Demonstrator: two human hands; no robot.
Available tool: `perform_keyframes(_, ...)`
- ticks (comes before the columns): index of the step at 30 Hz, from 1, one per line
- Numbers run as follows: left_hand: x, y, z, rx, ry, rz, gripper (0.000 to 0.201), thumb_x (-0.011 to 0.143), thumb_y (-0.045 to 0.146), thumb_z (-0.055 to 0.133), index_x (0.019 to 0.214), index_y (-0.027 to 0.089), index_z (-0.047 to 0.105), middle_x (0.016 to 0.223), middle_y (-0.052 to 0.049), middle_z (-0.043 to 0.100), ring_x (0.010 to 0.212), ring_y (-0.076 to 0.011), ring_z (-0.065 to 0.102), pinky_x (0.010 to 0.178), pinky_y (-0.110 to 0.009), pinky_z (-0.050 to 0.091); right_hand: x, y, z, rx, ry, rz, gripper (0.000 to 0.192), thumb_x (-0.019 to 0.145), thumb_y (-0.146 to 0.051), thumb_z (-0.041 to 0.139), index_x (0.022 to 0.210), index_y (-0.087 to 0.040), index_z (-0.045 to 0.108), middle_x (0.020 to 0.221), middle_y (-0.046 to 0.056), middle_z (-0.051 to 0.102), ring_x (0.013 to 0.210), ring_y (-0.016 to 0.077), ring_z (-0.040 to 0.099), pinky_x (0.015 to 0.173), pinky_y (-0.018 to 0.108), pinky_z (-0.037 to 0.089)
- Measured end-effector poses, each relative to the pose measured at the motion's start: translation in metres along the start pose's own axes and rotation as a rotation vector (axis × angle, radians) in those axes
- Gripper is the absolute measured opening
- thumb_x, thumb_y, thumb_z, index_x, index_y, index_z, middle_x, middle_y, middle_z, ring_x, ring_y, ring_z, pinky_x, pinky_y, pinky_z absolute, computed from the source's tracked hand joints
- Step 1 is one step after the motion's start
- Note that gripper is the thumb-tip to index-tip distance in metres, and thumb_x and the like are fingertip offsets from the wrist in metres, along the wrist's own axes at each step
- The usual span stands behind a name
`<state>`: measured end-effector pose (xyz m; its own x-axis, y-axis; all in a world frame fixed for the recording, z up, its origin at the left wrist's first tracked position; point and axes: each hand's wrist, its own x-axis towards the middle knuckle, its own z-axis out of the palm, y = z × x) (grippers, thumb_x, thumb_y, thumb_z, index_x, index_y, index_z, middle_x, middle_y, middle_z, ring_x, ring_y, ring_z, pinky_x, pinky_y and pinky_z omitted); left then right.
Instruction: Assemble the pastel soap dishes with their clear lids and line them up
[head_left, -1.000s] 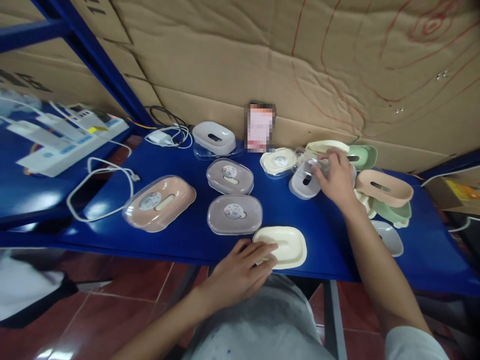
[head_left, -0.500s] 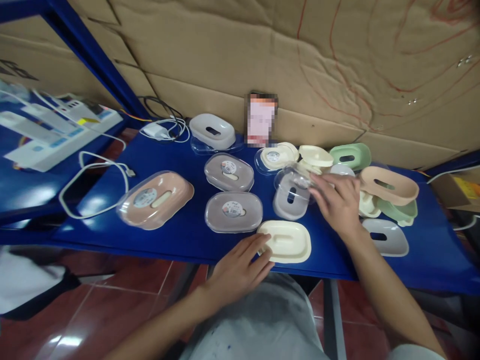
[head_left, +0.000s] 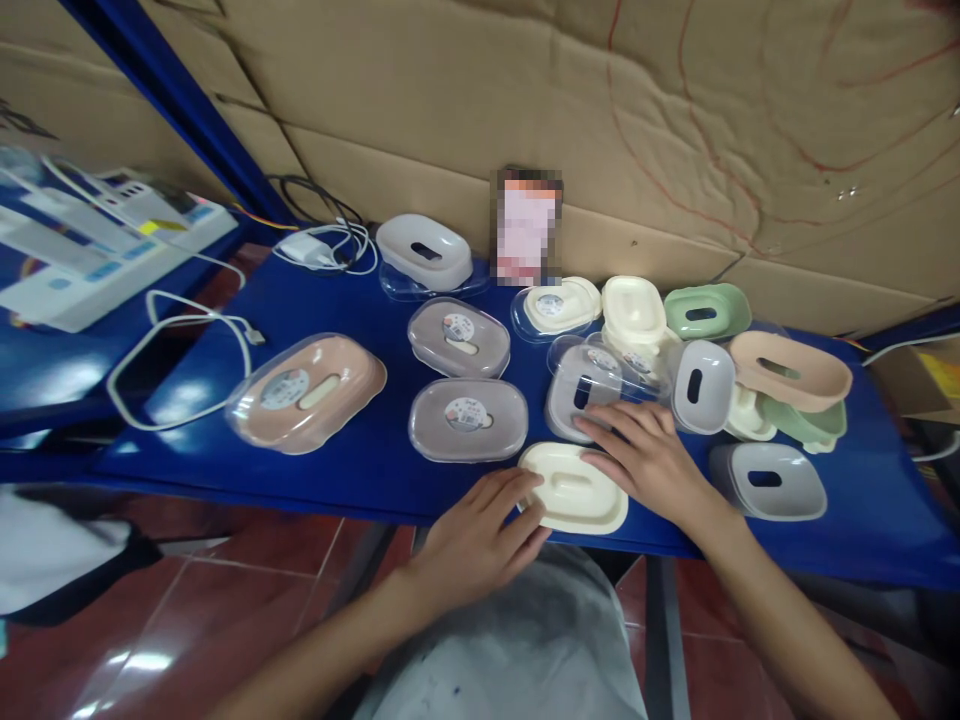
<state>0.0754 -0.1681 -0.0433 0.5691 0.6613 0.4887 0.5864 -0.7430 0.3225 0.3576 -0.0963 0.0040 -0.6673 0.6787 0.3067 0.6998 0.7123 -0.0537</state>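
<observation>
An oval cream soap-dish tray (head_left: pixel 589 512) with a raised middle lies near the table's front edge. My left hand (head_left: pixel 487 525) has its fingers curled on the tray's left rim, holding it. Over the tray's right side reaches my right hand (head_left: pixel 652 460), fingers stretched and thumb apart, nothing in its grasp. Its fingertips are by a grey slotted soap dish (head_left: pixel 564 400) just behind the tray; I cannot tell whether they touch. A clear cover (head_left: pixel 600 352) with a round sticker lies over that dish's far end.
Left of the tray sit two covered grey dishes (head_left: pixel 480 448) and a covered pink one (head_left: pixel 352 380). Cream, green (head_left: pixel 727 312), pink (head_left: pixel 817 375) and grey dishes (head_left: pixel 799 490) crowd the right. A phone (head_left: pixel 529 225) leans on the cardboard behind; white cables (head_left: pixel 116 385) lie left.
My right hand has let go of the clear cover, now lying over the grey dish, and moved down and left toward the cream tray. My left hand stays at the tray's rim.
</observation>
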Motion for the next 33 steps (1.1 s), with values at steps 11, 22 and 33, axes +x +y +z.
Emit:
perform_keyframes(11,0.002,0.0,-0.004,0.027,0.062,-0.086,0.031,0.106,0.019,0.062,0.137,0.015,0.062,0.148,-0.019,0.063,0.136,-0.0288,0.066,0.104,-0.038,0.065,-0.024,0.001,-0.025,0.565,0.061,0.161,0.029,0.107,-0.017,0.056,0.129,-0.03,0.07,0.122,0.006,0.078,0.13,0.027,0.068,0.108,0.046,0.058)
perform_keyframes(22,0.004,-0.002,-0.003,0.053,0.006,-0.059,0.037,0.108,0.025,0.064,0.143,0.017,0.058,0.168,-0.02,0.047,0.151,-0.0325,0.055,0.114,-0.043,0.061,-0.045,-0.048,0.0,0.271,-0.038,0.042,0.055,0.104,-0.032,0.069,0.157,-0.03,0.056,0.131,0.008,0.074,0.132,0.0287,0.068,0.129,0.062,0.042)
perform_keyframes(33,0.001,-0.003,0.0,-0.003,0.01,-0.108,0.023,0.108,0.027,0.065,0.127,0.016,0.064,0.157,-0.02,0.057,0.145,-0.0312,0.06,0.113,-0.046,0.062,-0.047,-0.045,0.007,0.247,-0.05,-0.005,0.05,0.112,-0.037,0.052,0.161,-0.026,0.051,0.152,0.011,0.065,0.149,0.0303,0.056,0.128,0.062,0.042)
